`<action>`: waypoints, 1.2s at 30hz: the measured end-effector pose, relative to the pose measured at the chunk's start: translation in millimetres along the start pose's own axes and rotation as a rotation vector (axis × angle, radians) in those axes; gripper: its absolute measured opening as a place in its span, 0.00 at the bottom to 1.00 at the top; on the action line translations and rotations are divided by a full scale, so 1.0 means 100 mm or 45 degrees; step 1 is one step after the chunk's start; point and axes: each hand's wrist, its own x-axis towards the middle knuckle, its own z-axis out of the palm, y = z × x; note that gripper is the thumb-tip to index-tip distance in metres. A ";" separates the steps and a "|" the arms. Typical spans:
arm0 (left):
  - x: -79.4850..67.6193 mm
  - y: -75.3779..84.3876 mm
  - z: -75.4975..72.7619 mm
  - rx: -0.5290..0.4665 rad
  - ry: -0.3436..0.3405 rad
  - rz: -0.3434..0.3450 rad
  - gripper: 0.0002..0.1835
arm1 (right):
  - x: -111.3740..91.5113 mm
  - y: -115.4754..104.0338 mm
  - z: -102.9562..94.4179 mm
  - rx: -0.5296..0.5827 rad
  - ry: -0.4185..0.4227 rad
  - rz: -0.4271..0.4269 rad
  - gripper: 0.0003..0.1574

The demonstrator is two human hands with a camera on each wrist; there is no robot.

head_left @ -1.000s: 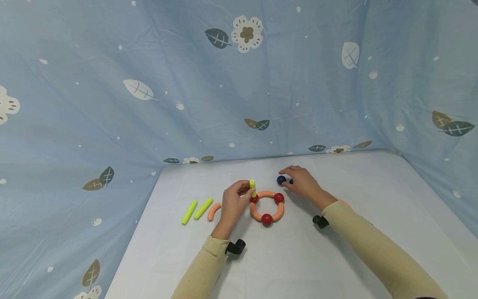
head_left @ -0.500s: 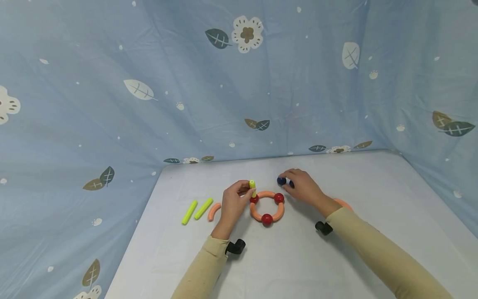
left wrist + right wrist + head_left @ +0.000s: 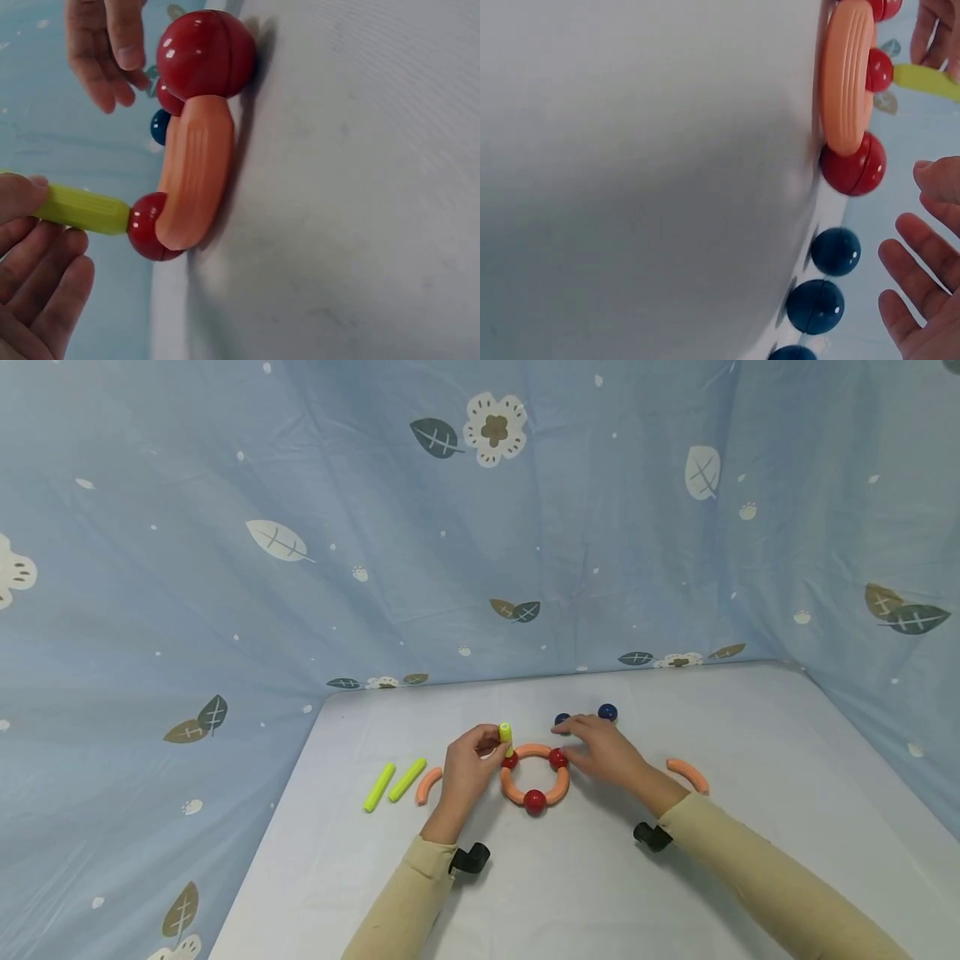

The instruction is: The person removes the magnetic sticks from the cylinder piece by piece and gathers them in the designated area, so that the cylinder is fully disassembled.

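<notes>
In the head view, three orange curved rods point(image 3: 558, 788) and three red balls point(image 3: 535, 802) form a ring lying on the table. My left hand point(image 3: 467, 767) pinches a yellow-green stick point(image 3: 506, 737) between thumb and fingers. The stick's lower end meets the red ball point(image 3: 150, 225) at the ring's far left, and it stands up from it. Close to the ring's far-right red ball point(image 3: 558, 758) is my right hand point(image 3: 603, 752), fingers spread and holding nothing. Past its fingers sit dark blue balls point(image 3: 607, 712); the right wrist view has three of them in a row point(image 3: 815, 307).
Two yellow-green sticks point(image 3: 380, 787) and a loose orange curved rod point(image 3: 429, 785) lie left of the ring. Another orange curved rod point(image 3: 687, 775) lies by the right forearm. A patterned blue cloth point(image 3: 420, 552) hangs behind the white table point(image 3: 555, 893).
My right hand has moved from the blue balls toward the ring's far-right red ball, uncovering a blue ball and the right-hand curved rod. The left hand keeps its hold on the stick.
</notes>
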 end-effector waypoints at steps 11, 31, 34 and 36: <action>-0.08 -0.12 -0.01 0.056 -0.101 -0.145 0.15 | -0.05 -0.13 0.03 0.038 0.026 -0.067 0.23; -0.06 -0.27 0.07 0.104 -0.197 -0.227 0.15 | 0.01 -0.40 0.09 0.311 0.034 -0.060 0.23; -0.06 -0.27 0.08 0.103 -0.199 -0.223 0.14 | 0.05 -0.43 0.14 0.369 0.046 -0.049 0.23; -0.05 -0.28 0.08 0.094 -0.203 -0.223 0.13 | 0.07 -0.44 0.17 0.389 0.053 -0.030 0.23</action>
